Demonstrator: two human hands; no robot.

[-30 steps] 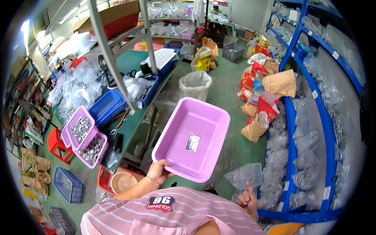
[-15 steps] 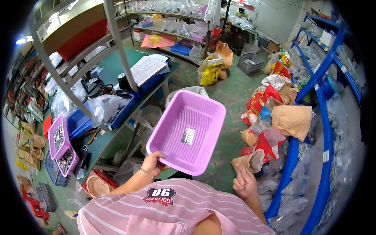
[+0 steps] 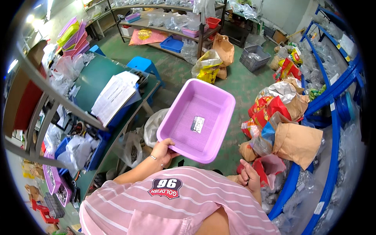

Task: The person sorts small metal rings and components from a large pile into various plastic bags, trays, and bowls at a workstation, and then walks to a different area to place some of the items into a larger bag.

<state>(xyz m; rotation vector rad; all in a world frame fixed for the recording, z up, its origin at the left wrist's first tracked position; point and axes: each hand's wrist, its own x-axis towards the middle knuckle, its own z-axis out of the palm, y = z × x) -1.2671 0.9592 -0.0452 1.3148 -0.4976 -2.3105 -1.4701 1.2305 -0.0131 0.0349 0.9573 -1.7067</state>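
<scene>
My left hand [image 3: 163, 153] grips the near-left corner of a purple plastic basin [image 3: 184, 147], thumb over the rim and fingers underneath. The basin is rectangular with rounded corners and a ribbed bottom. It is tilted toward me in the air. A small black-and-white label [image 3: 197, 124] lies flat on its bottom, and nothing else shows inside. My right hand [image 3: 249, 177] hovers to the right, apart from the basin, with the index finger raised and the others loosely curled, holding nothing visible. Beneath and beside it are a red bag [image 3: 270, 168] and a brown paper bag [image 3: 299, 143].
On the left stands a green-topped workbench [image 3: 100, 76] with papers [image 3: 114, 98] and blue trays; a blue stool [image 3: 141, 64] is behind it. Blue shelving [image 3: 333, 156] lines the right, with bags along its foot. Ahead are a grey crate [image 3: 254, 58], a yellow bag [image 3: 207, 66] and a laden rack [image 3: 156, 27].
My view has moved forward and turned, so the workbench sits farther left and the blue stool shows. The basin stays in my left hand; my right hand remains free.
</scene>
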